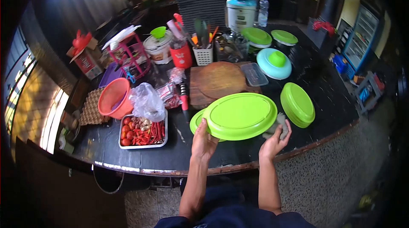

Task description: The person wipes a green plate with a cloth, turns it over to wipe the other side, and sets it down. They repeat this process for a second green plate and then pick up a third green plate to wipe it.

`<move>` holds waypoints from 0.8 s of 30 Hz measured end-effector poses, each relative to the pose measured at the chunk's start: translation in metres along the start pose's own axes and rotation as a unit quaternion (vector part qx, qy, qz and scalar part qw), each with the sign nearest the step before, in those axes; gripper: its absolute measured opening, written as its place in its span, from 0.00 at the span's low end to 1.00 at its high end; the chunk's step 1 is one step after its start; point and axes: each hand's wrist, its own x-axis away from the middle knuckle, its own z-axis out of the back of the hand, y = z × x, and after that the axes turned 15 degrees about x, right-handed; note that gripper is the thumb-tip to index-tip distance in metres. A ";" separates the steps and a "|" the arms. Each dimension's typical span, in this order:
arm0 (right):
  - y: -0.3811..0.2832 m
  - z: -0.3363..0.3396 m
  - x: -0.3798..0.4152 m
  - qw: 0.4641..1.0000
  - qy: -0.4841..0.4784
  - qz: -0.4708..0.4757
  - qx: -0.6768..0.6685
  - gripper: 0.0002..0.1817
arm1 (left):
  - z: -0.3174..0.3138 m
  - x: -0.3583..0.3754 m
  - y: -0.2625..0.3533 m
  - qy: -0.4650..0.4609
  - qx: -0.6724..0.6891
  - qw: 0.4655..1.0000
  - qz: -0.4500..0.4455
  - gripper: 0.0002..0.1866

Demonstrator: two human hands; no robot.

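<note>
My left hand grips the left end of a lime-green oval plate, with the thumb on its upper face and the fingers underneath. The plate is tilted over the front of the black table. My right hand is closed on a grey cloth at the plate's right end. Partly hidden below the held plate, another lime-green plate shows its left edge. To the right, a stack of similar oval plates rests on the table.
Behind the plate lies a wooden chopping board. At left are a metal tray of tomatoes and chillies, a plastic bag and an orange basin. Lidded bowls stand at the back right. The table's curved front edge is near me.
</note>
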 end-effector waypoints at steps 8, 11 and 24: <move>-0.002 0.020 -0.009 0.893 -0.053 0.339 0.290 0.15 | 0.006 -0.012 -0.046 0.007 -0.023 0.999 0.034 0.20; -0.004 0.026 0.007 0.870 -0.077 0.381 0.304 0.19 | -0.011 -0.007 -0.069 0.012 0.010 1.000 0.025 0.19; 0.031 0.105 -0.019 0.964 -0.053 0.132 0.226 0.12 | -0.047 -0.096 -0.139 -0.071 -0.078 0.982 0.159 0.24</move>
